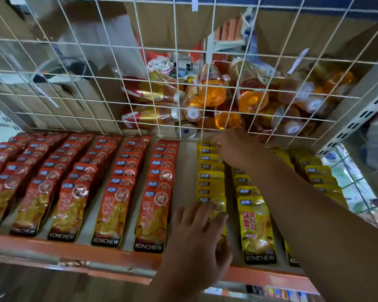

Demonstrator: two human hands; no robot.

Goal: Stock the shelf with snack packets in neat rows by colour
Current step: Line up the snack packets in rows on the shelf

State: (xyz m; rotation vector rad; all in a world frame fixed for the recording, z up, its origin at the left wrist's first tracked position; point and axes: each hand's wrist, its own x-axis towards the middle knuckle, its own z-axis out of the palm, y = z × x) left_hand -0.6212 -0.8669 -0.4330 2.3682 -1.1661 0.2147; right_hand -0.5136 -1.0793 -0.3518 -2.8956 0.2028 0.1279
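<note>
- The shelf (185,171) is edged at the front by an orange lip (74,247), which is taken as the landmark here.
- Behind the left stretch of the lip, red packets (109,214) are laid in about six rows. Each packet's long axis runs from the lip towards the back, with the black "KONCHEW" band nearest the lip. The packets overlap like shingles, so that only the blue-tagged tops of the rear ones are seen.
- Behind the lip's middle, past a bare strip of shelf, a row of yellow packets (210,177) is laid the same way, tops pointing away from the lip.
- The left hand (196,234) is rested just behind the lip on the front packet of that yellow row, its fingers spread and only loosely bent, nothing being gripped.
- The right hand (236,147) is reached far back from the lip to the rear end of the same row. Its fingertips are at the last packets, but whether one is pinched cannot be told.
- Further right along the lip, more yellow rows (256,225) are partly hidden by the right forearm.
- Farthest from the lip, a white wire grid (177,83) is stood, with orange bottles (212,92) piled behind it.
</note>
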